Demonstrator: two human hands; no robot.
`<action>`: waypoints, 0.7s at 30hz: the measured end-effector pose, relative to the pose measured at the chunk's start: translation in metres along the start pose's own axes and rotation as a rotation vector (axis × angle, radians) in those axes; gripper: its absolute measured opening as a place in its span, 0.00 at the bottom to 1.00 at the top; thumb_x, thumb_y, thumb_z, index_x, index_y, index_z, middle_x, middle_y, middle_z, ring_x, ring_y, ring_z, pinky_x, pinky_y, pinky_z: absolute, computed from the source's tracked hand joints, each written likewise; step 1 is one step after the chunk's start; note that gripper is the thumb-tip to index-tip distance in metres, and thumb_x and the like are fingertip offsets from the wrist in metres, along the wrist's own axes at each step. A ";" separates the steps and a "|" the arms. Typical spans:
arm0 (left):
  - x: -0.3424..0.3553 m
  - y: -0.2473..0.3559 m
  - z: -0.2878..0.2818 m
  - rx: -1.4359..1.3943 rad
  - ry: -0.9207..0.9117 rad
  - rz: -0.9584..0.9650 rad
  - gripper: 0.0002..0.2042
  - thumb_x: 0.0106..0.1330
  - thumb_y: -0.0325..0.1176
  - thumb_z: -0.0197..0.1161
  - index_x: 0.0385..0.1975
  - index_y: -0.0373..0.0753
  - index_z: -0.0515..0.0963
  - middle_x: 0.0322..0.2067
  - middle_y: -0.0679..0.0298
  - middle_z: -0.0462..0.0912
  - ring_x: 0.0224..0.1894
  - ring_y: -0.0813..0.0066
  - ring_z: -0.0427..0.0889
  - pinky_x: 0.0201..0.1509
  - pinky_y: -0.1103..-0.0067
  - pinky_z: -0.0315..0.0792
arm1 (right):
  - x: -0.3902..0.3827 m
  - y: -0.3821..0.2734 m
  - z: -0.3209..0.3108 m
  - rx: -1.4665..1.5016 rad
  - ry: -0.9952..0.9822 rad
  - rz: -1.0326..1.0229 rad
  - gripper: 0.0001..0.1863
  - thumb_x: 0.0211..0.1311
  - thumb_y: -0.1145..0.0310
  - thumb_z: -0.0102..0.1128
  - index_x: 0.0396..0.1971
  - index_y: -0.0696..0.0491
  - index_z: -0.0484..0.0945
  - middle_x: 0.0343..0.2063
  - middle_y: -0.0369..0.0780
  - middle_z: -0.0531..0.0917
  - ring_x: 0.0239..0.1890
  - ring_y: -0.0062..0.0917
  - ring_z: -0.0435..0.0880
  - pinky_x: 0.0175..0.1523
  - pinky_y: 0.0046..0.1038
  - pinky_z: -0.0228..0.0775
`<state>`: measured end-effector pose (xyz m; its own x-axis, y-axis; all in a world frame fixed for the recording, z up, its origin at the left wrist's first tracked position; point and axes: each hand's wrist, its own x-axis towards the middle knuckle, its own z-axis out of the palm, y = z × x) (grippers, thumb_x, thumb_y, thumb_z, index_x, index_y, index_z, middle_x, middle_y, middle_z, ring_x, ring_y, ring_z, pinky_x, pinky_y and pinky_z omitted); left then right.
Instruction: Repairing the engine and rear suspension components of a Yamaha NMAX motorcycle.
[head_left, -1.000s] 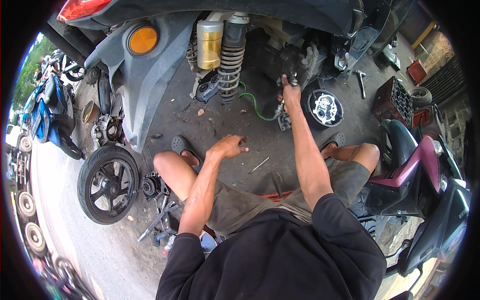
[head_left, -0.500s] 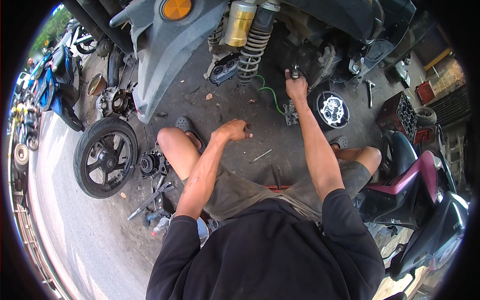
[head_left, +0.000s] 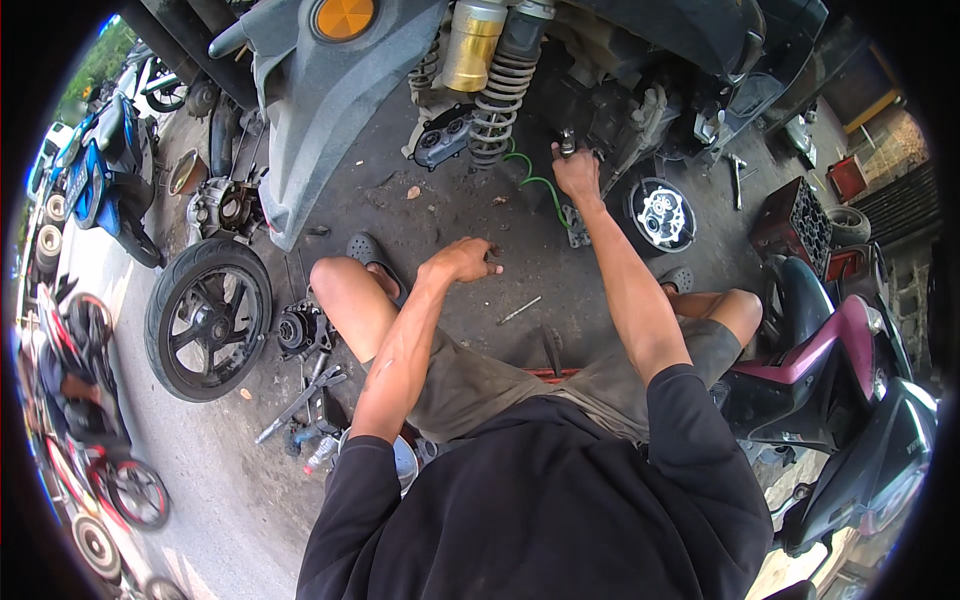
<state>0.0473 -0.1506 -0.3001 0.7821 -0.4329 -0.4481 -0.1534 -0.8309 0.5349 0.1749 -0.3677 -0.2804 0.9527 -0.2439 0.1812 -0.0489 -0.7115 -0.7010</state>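
My right hand (head_left: pixel 578 178) is closed round a metal tool (head_left: pixel 568 142) beside the dark engine housing (head_left: pixel 618 128) under the scooter's rear; its exact type is unclear. A thin green hose (head_left: pixel 535 180) curves down near that hand to a metal part (head_left: pixel 576 228) on the ground. My left hand (head_left: pixel 462 260) hangs above the ground near my left knee, fingers loosely bent and apart, with nothing visible in it. The shock absorber (head_left: pixel 500 100) with a gold canister (head_left: pixel 470 45) hangs above. A round case (head_left: pixel 660 212) with a pale casting lies right of my right hand.
A loose wheel (head_left: pixel 207 320), engine parts (head_left: pixel 305 325) and tools (head_left: pixel 300 405) lie at left, by parked motorcycles (head_left: pixel 120 190). At right stand a dark crate (head_left: pixel 790 225) and a pink-and-black scooter (head_left: pixel 830 360). A thin rod (head_left: pixel 520 310) lies between my feet.
The view has tilted, raising the scene in frame since a second ago. My right hand has shifted slightly leftward since half a second ago. A red-and-black motorcycle has appeared moving along the road at left.
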 end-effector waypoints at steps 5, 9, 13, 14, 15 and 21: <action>-0.003 -0.004 -0.001 -0.023 0.024 0.001 0.25 0.62 0.45 0.62 0.55 0.37 0.72 0.49 0.50 0.79 0.54 0.54 0.76 0.58 0.68 0.68 | 0.000 0.012 0.005 -0.048 -0.045 0.127 0.25 0.58 0.53 0.58 0.41 0.64 0.76 0.42 0.60 0.79 0.48 0.54 0.76 0.54 0.46 0.68; -0.006 -0.003 -0.004 -0.015 0.034 0.023 0.24 0.62 0.44 0.62 0.55 0.37 0.72 0.50 0.50 0.78 0.54 0.55 0.76 0.57 0.68 0.68 | -0.006 0.025 0.006 -0.036 0.044 0.099 0.25 0.58 0.54 0.58 0.41 0.64 0.75 0.40 0.60 0.79 0.48 0.55 0.76 0.54 0.46 0.68; -0.010 0.005 -0.005 0.000 0.035 0.031 0.24 0.62 0.44 0.62 0.54 0.37 0.73 0.51 0.51 0.77 0.55 0.56 0.76 0.58 0.68 0.68 | -0.010 0.051 0.001 -0.028 0.053 0.045 0.25 0.59 0.54 0.57 0.40 0.65 0.74 0.37 0.60 0.80 0.46 0.56 0.76 0.52 0.46 0.68; -0.011 0.004 -0.006 -0.001 0.037 0.027 0.24 0.62 0.44 0.62 0.54 0.37 0.73 0.51 0.51 0.77 0.55 0.56 0.76 0.58 0.68 0.68 | -0.016 0.053 0.001 -0.046 0.050 -0.004 0.25 0.59 0.54 0.57 0.39 0.65 0.74 0.36 0.61 0.80 0.46 0.56 0.76 0.52 0.46 0.68; -0.013 0.003 -0.007 -0.006 0.046 0.023 0.24 0.62 0.44 0.62 0.54 0.37 0.73 0.51 0.51 0.77 0.55 0.56 0.75 0.58 0.68 0.68 | -0.019 0.054 0.001 0.039 0.100 0.033 0.25 0.59 0.54 0.58 0.38 0.66 0.75 0.36 0.61 0.79 0.46 0.56 0.76 0.51 0.46 0.68; -0.007 0.008 -0.007 -0.010 0.040 0.034 0.24 0.61 0.44 0.62 0.54 0.38 0.73 0.51 0.51 0.77 0.55 0.56 0.75 0.58 0.68 0.68 | -0.013 0.082 0.008 0.212 0.050 0.118 0.23 0.60 0.54 0.59 0.38 0.62 0.78 0.36 0.59 0.80 0.47 0.55 0.76 0.50 0.43 0.67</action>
<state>0.0444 -0.1517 -0.2877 0.8002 -0.4464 -0.4005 -0.1744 -0.8122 0.5567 0.1609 -0.4174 -0.3455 0.9279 -0.3530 0.1195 -0.0899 -0.5233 -0.8474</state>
